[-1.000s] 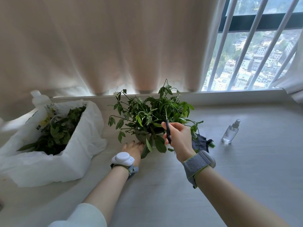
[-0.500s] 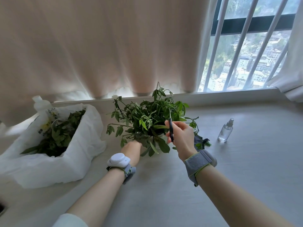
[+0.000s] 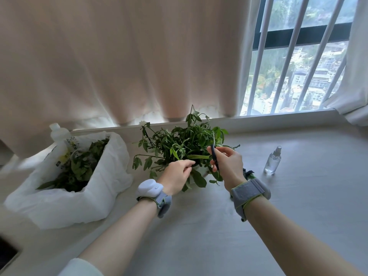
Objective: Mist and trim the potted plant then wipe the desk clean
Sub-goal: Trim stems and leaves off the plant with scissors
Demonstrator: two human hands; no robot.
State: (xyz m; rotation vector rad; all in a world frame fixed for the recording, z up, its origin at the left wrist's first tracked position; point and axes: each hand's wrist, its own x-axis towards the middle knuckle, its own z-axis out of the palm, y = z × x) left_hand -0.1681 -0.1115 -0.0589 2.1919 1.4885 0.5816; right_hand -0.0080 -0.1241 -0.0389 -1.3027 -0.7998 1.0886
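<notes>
A leafy green potted plant (image 3: 179, 144) stands on the pale desk (image 3: 199, 226) near the window sill, its pot mostly hidden by leaves and hands. My left hand (image 3: 177, 176) pinches a long leaf at the plant's front. My right hand (image 3: 227, 166) grips dark scissors (image 3: 214, 156), blades pointing up into the foliage just right of that leaf. A small clear spray bottle (image 3: 272, 161) stands upright to the right of the plant. A dark cloth (image 3: 248, 174) peeks out behind my right wrist.
A white plastic bag (image 3: 79, 188) holding cut leaves sits at the left, with a white bottle (image 3: 59, 136) behind it. A beige curtain (image 3: 119, 56) hangs behind the plant, and a barred window (image 3: 298, 66) fills the right. A dark object (image 3: 6, 253) shows at the lower left edge.
My left hand has risen from the pot's base on the desk to pinch a leaf at the plant's front. The right hand stays at the foliage with the scissors.
</notes>
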